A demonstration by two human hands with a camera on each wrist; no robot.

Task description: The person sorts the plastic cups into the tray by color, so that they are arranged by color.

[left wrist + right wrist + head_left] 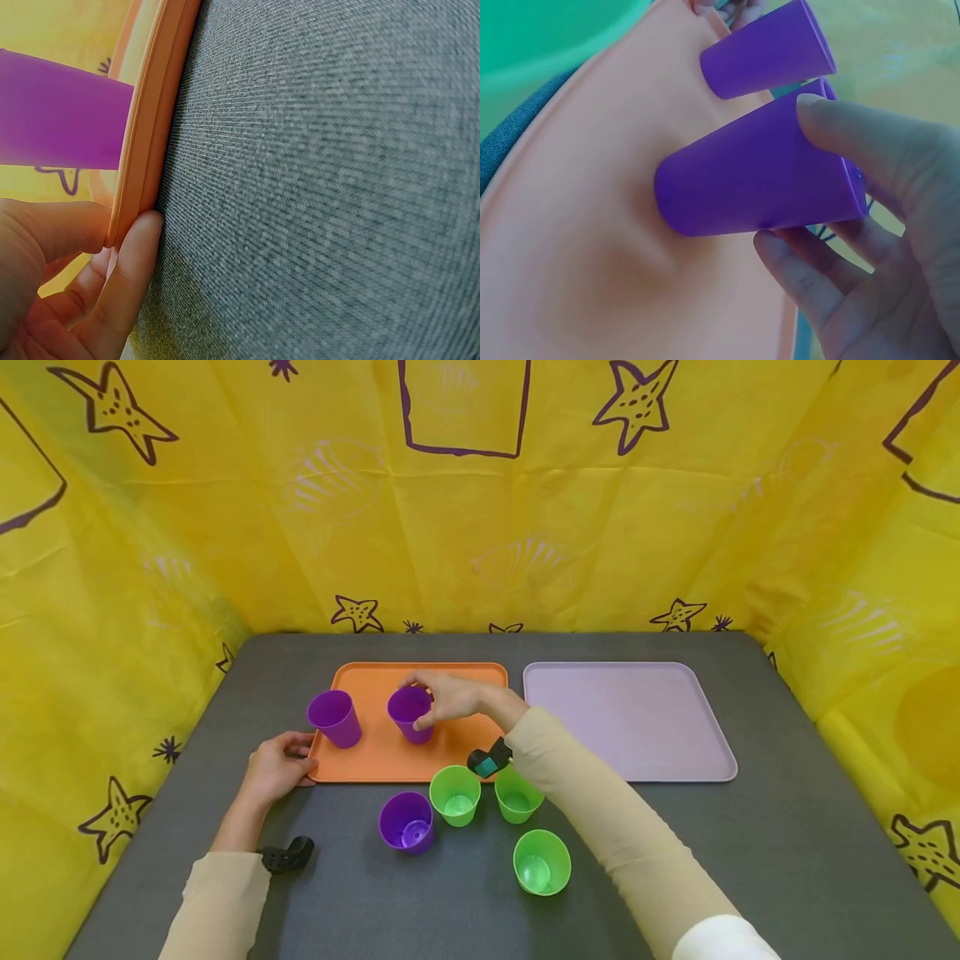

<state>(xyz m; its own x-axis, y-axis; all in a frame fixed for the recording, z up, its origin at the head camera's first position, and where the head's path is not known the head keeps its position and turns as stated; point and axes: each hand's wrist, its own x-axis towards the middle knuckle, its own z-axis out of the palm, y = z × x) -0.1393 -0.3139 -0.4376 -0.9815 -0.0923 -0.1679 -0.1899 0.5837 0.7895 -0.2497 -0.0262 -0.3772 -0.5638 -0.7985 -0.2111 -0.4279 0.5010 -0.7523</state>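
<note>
My right hand (450, 697) grips a purple cup (742, 176) near its rim, thumb on one side and fingers on the other. The cup is upright over the middle-left of the orange tray (375, 681); whether its base touches the tray I cannot tell. A second purple cup (343, 727) stands on the tray's left part. At the tray's near left corner my left hand (273, 768) pinches the edge; the left wrist view shows its thumb and a finger on the orange rim (146, 127).
In front of the orange tray stand a purple cup (406, 839) and three green cups (455, 810), one partly behind my right forearm. A pale lilac tray (622, 718) lies to the right on the grey table (750, 860). Yellow patterned cloth (480, 527) surrounds the table.
</note>
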